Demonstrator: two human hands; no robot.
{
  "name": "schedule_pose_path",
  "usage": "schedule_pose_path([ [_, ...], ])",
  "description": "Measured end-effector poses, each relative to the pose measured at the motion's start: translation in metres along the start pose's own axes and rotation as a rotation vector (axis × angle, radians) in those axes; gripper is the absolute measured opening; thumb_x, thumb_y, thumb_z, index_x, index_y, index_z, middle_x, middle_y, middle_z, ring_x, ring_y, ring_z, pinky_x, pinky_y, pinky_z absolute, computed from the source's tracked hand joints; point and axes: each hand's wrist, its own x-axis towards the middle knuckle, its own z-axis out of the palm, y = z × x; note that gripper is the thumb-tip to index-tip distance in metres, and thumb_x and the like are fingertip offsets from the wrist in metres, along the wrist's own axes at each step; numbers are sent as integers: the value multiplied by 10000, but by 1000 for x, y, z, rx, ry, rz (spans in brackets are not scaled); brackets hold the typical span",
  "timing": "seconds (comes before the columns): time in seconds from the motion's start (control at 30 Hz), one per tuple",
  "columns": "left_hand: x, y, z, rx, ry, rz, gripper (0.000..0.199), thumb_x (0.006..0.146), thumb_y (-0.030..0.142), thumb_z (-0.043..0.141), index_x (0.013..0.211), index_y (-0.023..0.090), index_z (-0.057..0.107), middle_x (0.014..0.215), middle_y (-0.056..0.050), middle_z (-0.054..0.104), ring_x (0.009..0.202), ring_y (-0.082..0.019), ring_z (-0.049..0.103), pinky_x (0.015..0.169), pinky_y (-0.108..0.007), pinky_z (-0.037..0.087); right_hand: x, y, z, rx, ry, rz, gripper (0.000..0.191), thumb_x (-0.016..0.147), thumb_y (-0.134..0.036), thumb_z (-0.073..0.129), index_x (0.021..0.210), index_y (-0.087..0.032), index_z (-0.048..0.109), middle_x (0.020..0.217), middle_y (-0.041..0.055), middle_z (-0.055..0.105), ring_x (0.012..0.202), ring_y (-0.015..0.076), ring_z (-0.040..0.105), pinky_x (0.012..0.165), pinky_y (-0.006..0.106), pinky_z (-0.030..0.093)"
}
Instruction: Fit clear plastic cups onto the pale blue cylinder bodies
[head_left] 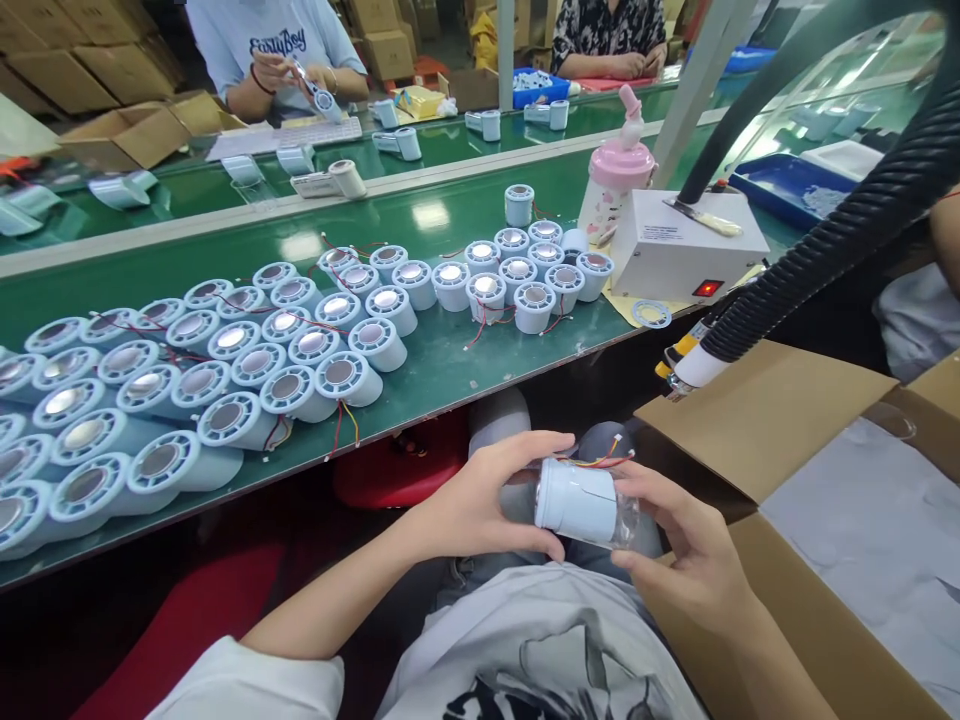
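Observation:
A light blue cylinder (583, 500) with red and yellow wires on top lies sideways above the lap. My left hand (491, 495) curves round its left end, thumb below and fingers above. My right hand (679, 535) grips a clear plastic cover (627, 518) at the cylinder's right end, between thumb and fingers. Many similar blue cylinders stand in rows on the green table (442, 365), some with thin wires hanging out.
A white box (675, 250) with a red switch and a pink-lidded bottle (616, 180) stand at the table's right. A black hose (810, 240) hangs over the right side. An open carton (765, 415) is at the lower right. Two people sit across the line.

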Motion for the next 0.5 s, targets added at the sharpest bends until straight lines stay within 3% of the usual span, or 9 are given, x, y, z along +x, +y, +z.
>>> schedule_pose_path([
  [0.13, -3, -2, 1, -42, 9, -43, 849, 599, 272, 879, 1360, 274, 502, 1329, -103, 577, 1204, -248, 571, 988, -346, 507, 5, 0, 4, -40, -27, -13, 517, 796, -155, 718, 1255, -312, 539, 1340, 81, 563, 1250, 268, 530, 1038, 426, 475],
  [0.33, 2, 3, -2, -30, -11, -73, 753, 615, 261, 866, 1302, 226, 558, 1241, -93, 646, 1124, -237, 609, 940, -317, 509, 5, -1, 3, 40, -7, 57, 491, 801, -199, 718, 1256, -282, 554, 1294, 95, 595, 1225, 286, 554, 939, 383, 552],
  [0.43, -5, 4, -8, -70, 85, -212, 661, 622, 292, 852, 1229, 196, 607, 1199, -97, 655, 1070, -241, 620, 902, -317, 508, -9, 4, -5, 59, 88, 172, 442, 824, -262, 692, 1248, -263, 568, 1296, 112, 598, 1197, 313, 576, 929, 412, 557],
  [0.5, -23, 0, -10, -220, 234, -406, 613, 601, 277, 854, 1161, 179, 626, 1132, -74, 658, 1004, -213, 621, 853, -286, 504, -21, 14, -12, 100, 208, 291, 406, 835, -336, 669, 1224, -275, 570, 1281, 115, 605, 1118, 331, 626, 883, 457, 575],
])
